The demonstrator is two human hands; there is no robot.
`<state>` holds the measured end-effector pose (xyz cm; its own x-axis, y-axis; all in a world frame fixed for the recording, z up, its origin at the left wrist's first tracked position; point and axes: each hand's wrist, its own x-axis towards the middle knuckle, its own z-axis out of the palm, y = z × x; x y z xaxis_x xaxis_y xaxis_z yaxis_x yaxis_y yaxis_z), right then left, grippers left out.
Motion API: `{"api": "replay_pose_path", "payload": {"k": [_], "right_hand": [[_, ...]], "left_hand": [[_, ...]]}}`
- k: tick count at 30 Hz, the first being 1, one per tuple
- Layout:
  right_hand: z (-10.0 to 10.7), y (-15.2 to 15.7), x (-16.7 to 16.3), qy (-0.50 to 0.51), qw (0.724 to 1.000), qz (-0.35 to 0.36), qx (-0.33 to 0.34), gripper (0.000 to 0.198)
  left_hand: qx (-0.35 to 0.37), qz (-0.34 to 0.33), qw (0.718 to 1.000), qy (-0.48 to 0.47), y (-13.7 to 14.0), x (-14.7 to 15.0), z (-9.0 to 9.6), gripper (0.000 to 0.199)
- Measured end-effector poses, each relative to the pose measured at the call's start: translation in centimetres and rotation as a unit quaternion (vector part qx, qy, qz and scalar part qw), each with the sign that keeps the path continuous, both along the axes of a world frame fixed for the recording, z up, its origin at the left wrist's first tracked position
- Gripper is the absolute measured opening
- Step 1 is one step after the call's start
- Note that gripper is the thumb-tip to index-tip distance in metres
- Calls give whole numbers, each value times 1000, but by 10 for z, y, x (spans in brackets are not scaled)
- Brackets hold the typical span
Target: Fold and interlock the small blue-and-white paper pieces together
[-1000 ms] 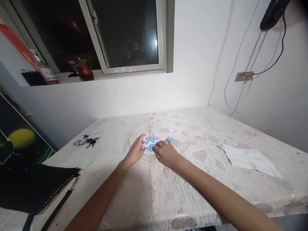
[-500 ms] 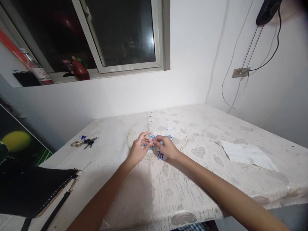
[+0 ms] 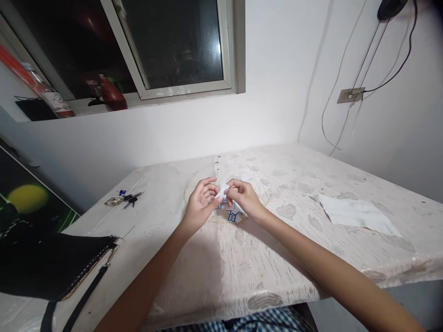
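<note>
Between my two hands, over the table, is a small white paper piece (image 3: 222, 190). My right hand (image 3: 243, 197) pinches its right side between thumb and bent fingers. My left hand (image 3: 201, 201) has its index finger raised, the others curled, and its thumb tip against the paper's lower left edge; its exact grip is partly hidden. Just below, several paper pieces with blue outlined markings, such as one blue-marked piece (image 3: 232, 216), lie in a loose group, partly covered by my right hand. Another white paper scrap (image 3: 245, 178) lies behind my right hand.
The table (image 3: 263, 263) wears a patterned cloth under clear plastic. Keys (image 3: 130, 199) lie to the left, behind a black bag (image 3: 58, 265) with a strap. On the right is a white cloth or paper sheet (image 3: 356, 216). Red bottles stand on the windowsill (image 3: 145, 105).
My fingertips, pressed together before, have moved apart, and the white paper piece now shows between them. The view has tilted down slightly.
</note>
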<state>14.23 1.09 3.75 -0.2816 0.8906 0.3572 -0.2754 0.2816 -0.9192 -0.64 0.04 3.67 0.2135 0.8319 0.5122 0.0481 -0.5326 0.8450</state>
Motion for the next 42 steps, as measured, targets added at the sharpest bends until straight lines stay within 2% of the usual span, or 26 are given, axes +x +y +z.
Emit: {"api": "replay_pose_path", "payload": {"k": [2,4,6,11,14,17,21,24,31,34,38,42], "right_hand": [[1,-2,0,-11,1000,-16,13,4],[0,-3,0,-2,1000,-3,30,6],[0,-4,0,12,998,16,52,5],[-1,-8,0,4,994,6,112,19],[0,-11,-2,-19,993,2,117,10],[2,-15,-3,7,993,-9,116,10],[8,-22,-1,9,994,-26,110,13],[13,-28,1,-2,995,-20,95,16],[15,-31,4,0,997,-2,80,22],[12,-29,5,-8,997,-7,82,25],[8,-27,5,-24,991,-33,126,24],[3,-27,5,-73,970,-92,213,20]], "left_hand": [[43,45,997,42,3,-1,-3,29],[86,83,989,86,5,-3,-6,12],[121,99,983,101,5,-5,-6,5],[169,116,973,106,-6,-3,-3,13],[203,127,968,70,-10,-1,-4,20],[251,129,958,40,-10,-1,-7,24],[318,126,932,116,-10,-4,-5,22],[347,148,911,167,-13,-5,-4,24],[368,216,881,202,-15,-3,-7,28],[370,218,877,215,-15,-3,-9,29],[381,228,869,220,-12,-3,-12,33],[392,222,866,215,-8,-3,-15,33]]}}
